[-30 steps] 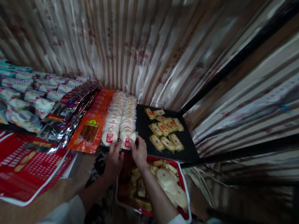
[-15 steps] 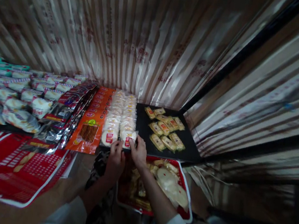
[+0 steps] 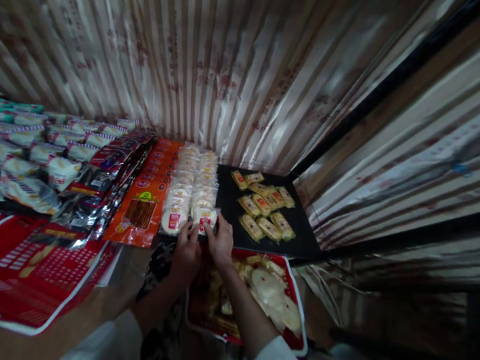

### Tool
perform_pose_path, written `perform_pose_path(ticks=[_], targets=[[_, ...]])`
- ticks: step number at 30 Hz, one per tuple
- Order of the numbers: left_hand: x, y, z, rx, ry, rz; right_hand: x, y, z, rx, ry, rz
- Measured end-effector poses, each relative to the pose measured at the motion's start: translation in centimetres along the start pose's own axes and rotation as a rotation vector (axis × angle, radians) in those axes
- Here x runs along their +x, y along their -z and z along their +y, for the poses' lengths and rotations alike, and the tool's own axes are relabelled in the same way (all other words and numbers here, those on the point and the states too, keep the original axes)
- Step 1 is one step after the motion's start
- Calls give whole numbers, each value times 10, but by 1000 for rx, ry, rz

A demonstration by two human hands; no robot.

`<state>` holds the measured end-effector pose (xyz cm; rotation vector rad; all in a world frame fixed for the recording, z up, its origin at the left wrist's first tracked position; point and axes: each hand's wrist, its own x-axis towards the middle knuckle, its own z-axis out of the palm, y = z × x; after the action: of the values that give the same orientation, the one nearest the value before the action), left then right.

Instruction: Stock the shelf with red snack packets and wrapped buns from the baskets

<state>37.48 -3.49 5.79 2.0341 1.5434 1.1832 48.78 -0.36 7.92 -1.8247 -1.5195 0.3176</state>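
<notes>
At the front of the right-hand row on the black shelf lies a clear packet of round white crackers (image 3: 204,219) with a red label. My left hand (image 3: 187,253) grips its lower left edge, fingertips bent in. On its right edge, the fingers and thumb of my right hand (image 3: 221,242) close round the wrapper. A second row of the same white cracker packets (image 3: 173,218) stands directly to the left. Small yellow-wrapped packets (image 3: 269,228) lie in loose groups on the black shelf (image 3: 302,236) to the right.
Below the shelf, a red basket (image 3: 301,322) holds more yellow packets and white round ones. Another red basket (image 3: 66,304) sits at lower left. Orange snack bags (image 3: 144,190), dark shiny bags (image 3: 101,178) and several white bags (image 3: 28,192) fill the shelf's left. Striped sheeting (image 3: 238,66) hangs behind.
The view has shifted slightly. Both hands stay at the front cracker packet, with only small finger movements on its edges.
</notes>
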Motion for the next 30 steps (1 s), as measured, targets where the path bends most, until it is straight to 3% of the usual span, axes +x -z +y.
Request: perform_pose_path(ticks=[11, 21, 26, 30], targets=[[11, -2, 2, -23, 74, -4, 7, -8, 1, -64, 28, 20], [2, 5, 6, 82, -164, 15, -4, -5, 11, -8, 65, 65], [2, 9, 9, 136, -142, -60, -3, 2, 2, 33, 16, 35], [-9, 11, 14, 118, -148, -29, -24, 20, 0, 106, -41, 91]])
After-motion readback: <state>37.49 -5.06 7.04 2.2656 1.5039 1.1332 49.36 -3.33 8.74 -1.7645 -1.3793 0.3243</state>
